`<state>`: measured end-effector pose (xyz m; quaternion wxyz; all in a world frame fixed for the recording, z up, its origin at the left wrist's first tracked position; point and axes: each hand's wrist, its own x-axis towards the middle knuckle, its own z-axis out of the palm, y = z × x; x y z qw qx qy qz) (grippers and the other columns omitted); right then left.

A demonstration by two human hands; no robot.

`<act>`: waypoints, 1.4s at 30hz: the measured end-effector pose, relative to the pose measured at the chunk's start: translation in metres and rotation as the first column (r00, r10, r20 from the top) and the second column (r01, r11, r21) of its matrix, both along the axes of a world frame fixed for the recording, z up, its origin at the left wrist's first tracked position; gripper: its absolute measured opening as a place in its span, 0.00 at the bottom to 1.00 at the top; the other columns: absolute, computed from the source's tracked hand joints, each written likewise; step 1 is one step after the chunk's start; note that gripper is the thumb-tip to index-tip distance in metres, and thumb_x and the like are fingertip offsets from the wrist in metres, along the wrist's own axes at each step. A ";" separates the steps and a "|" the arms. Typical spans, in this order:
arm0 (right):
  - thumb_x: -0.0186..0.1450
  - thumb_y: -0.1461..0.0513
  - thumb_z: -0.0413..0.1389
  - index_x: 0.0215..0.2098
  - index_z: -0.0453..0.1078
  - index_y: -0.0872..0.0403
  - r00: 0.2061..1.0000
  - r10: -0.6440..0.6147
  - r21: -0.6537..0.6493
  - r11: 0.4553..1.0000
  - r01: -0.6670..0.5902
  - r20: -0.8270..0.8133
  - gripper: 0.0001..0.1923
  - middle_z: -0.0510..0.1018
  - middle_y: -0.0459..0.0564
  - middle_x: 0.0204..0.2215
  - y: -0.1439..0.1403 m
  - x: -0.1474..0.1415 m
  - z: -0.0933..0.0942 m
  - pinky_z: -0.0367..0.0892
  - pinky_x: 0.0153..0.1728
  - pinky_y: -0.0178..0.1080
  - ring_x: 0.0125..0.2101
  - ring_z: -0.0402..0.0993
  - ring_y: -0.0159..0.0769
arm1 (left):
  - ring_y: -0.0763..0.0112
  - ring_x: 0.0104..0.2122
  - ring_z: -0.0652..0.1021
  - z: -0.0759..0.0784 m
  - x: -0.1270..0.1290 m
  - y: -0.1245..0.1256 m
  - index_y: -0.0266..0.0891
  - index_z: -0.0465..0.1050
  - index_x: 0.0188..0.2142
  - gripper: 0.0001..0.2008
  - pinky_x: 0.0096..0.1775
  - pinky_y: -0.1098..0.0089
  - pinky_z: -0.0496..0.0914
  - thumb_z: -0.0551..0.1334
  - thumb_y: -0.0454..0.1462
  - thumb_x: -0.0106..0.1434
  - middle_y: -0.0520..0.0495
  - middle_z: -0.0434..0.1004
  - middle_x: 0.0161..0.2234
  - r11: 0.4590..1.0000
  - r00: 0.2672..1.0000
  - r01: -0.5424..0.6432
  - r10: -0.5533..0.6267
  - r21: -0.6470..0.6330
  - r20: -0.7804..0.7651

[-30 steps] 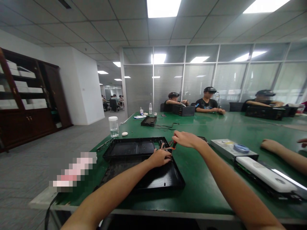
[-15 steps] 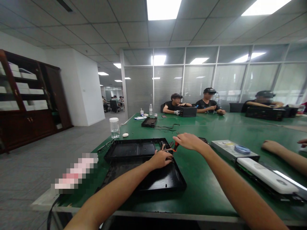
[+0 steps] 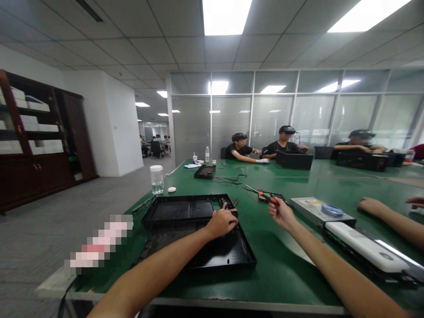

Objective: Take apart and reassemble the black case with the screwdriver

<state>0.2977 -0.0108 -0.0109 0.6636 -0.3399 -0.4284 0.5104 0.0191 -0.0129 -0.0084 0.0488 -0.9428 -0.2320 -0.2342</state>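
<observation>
My left hand (image 3: pixel 221 222) rests on the far right corner of a black plastic case (image 3: pixel 212 251), fingers curled over a small part with coloured wires (image 3: pixel 228 206). Behind it lies a second black case tray (image 3: pixel 183 207). My right hand (image 3: pixel 281 213) is to the right of the cases, above the green table (image 3: pixel 285 260), gripping a screwdriver with an orange handle (image 3: pixel 265 195) whose metal shaft points away to the left.
A grey optical drive with a blue tape roll (image 3: pixel 320 210) and a white-topped device (image 3: pixel 364 245) lie at right. Another person's forearm (image 3: pixel 391 216) rests at far right. A clear cup (image 3: pixel 157 179) stands at left. Other people sit at the far end.
My right hand has drawn the screwdriver away from the wired part, moving right and toward me. My left hand stays on the case corner. The camera tilted slightly.
</observation>
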 end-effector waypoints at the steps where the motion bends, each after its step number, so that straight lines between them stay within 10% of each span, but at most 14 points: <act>1: 0.60 0.56 0.47 0.23 0.54 0.52 0.999 0.030 -0.009 1.000 -0.030 -0.021 0.10 0.52 0.37 0.14 0.001 -0.003 0.000 0.51 0.10 0.27 0.11 0.50 0.23 | 0.70 0.37 0.72 0.000 0.000 0.001 0.39 0.74 0.33 0.09 0.45 0.70 0.62 0.55 0.33 0.59 0.48 0.74 0.33 1.000 1.000 0.023 -0.023 -0.002 -0.002; 9: 0.59 0.60 0.50 0.32 0.64 0.54 0.983 0.184 -0.017 0.983 -0.184 -0.025 0.05 0.69 0.47 0.27 -0.013 -0.020 0.012 0.66 0.20 0.31 0.21 0.65 0.27 | 0.68 0.36 0.72 -0.007 0.000 -0.001 0.41 0.73 0.36 0.09 0.42 0.69 0.63 0.55 0.33 0.58 0.48 0.73 0.30 0.970 0.946 0.227 -0.197 0.092 -0.257; 15: 0.55 0.64 0.54 0.26 0.60 0.53 0.954 0.119 0.150 0.975 -0.165 0.274 0.05 0.66 0.42 0.25 -0.033 -0.044 0.018 0.61 0.19 0.30 0.19 0.60 0.25 | 0.65 0.35 0.72 0.019 -0.005 -0.011 0.37 0.69 0.33 0.11 0.42 0.66 0.63 0.49 0.36 0.63 0.42 0.72 0.30 0.937 0.928 0.269 -0.189 0.224 -0.322; 17: 0.58 0.62 0.52 0.24 0.59 0.53 0.838 -0.026 0.275 0.950 -0.150 0.545 0.06 0.65 0.42 0.23 -0.052 -0.059 0.020 0.61 0.22 0.32 0.19 0.60 0.26 | 0.63 0.35 0.73 0.033 -0.010 -0.012 0.36 0.67 0.36 0.09 0.40 0.66 0.64 0.50 0.37 0.63 0.41 0.72 0.32 0.961 0.946 0.169 -0.096 0.218 -0.309; 20: 0.60 0.61 0.50 0.30 0.64 0.53 0.362 -0.138 0.282 0.880 -0.383 0.922 0.04 0.70 0.47 0.29 -0.098 -0.083 0.020 0.61 0.34 0.37 0.30 0.66 0.33 | 0.60 0.34 0.74 0.049 -0.028 -0.009 0.36 0.58 0.47 0.17 0.36 0.66 0.65 0.53 0.42 0.61 0.40 0.72 0.36 0.987 0.960 -0.088 0.121 0.137 -0.253; 22: 0.59 0.62 0.50 0.37 0.64 0.53 0.049 -0.158 0.161 0.841 -0.517 0.986 0.07 0.71 0.50 0.34 -0.132 -0.095 0.017 0.60 0.35 0.37 0.34 0.67 0.35 | 0.59 0.34 0.75 0.054 -0.048 -0.002 0.35 0.51 0.51 0.25 0.34 0.67 0.65 0.55 0.44 0.59 0.40 0.72 0.36 0.972 0.944 -0.225 0.234 0.066 -0.234; 25: 0.58 0.66 0.49 0.39 0.64 0.52 -0.168 -0.229 0.122 0.867 -0.483 0.959 0.10 0.72 0.49 0.34 -0.172 -0.100 0.012 0.58 0.33 0.36 0.33 0.68 0.36 | 0.61 0.35 0.75 0.049 -0.081 0.009 0.35 0.52 0.50 0.26 0.34 0.70 0.65 0.57 0.45 0.57 0.41 0.72 0.36 0.943 0.923 -0.326 0.304 -0.061 -0.236; 33: 0.54 0.69 0.50 0.31 0.65 0.51 -0.295 -0.343 0.224 0.901 -0.372 0.892 0.09 0.72 0.46 0.30 -0.190 -0.093 -0.003 0.53 0.26 0.36 0.28 0.68 0.35 | 0.65 0.37 0.73 0.031 -0.108 0.030 0.38 0.70 0.32 0.09 0.38 0.72 0.65 0.64 0.37 0.50 0.47 0.73 0.34 0.973 0.898 -0.227 0.189 -0.049 -0.397; 42: 0.59 0.65 0.48 0.33 0.68 0.55 -0.328 -0.324 0.230 0.928 -0.294 0.887 0.08 0.74 0.50 0.33 -0.103 -0.109 0.000 0.60 0.33 0.35 0.33 0.71 0.36 | 0.65 0.39 0.72 0.106 -0.101 -0.009 0.38 0.70 0.37 0.11 0.41 0.70 0.64 0.61 0.40 0.55 0.46 0.72 0.36 0.989 0.922 -0.106 0.136 0.102 -0.362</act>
